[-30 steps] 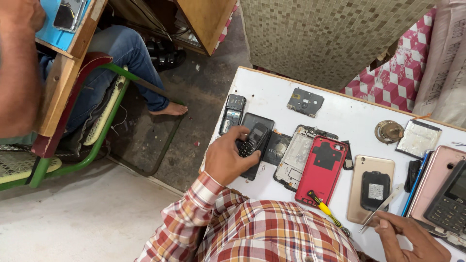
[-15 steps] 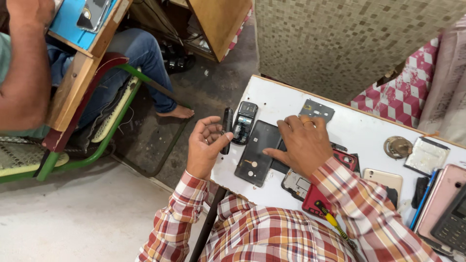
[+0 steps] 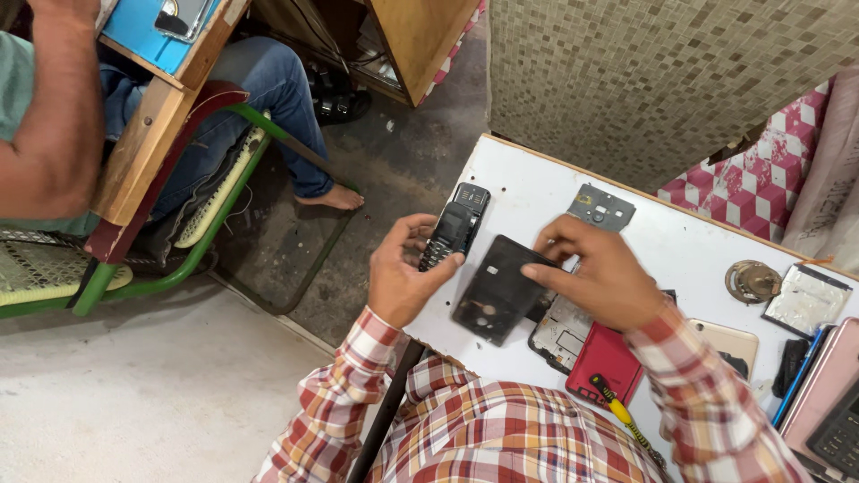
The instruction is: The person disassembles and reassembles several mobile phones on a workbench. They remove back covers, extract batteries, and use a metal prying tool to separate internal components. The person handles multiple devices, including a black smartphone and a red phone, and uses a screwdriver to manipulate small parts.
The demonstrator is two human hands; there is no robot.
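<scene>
My left hand (image 3: 402,271) holds a small black keypad phone (image 3: 450,231) at the near left edge of the white table (image 3: 528,183). My right hand (image 3: 597,271) pinches the upper edge of a flat black phone back cover (image 3: 495,291), which is tilted above the table between my hands. Under my right hand lie an opened phone frame showing its circuit board (image 3: 562,329) and a red phone cover (image 3: 607,360).
A grey metal plate (image 3: 601,208) lies at the table's far side. To the right are a yellow-handled screwdriver (image 3: 617,414), a round metal part (image 3: 752,281), a foil-like panel (image 3: 807,299) and a pink phone (image 3: 828,394). A seated person's jeans (image 3: 268,98) and bare foot (image 3: 333,199) are left, beside a green chair frame (image 3: 134,277).
My right hand came from the right side of the table to the black back cover and lifted its edge. My left hand took the keypad phone into its grip.
</scene>
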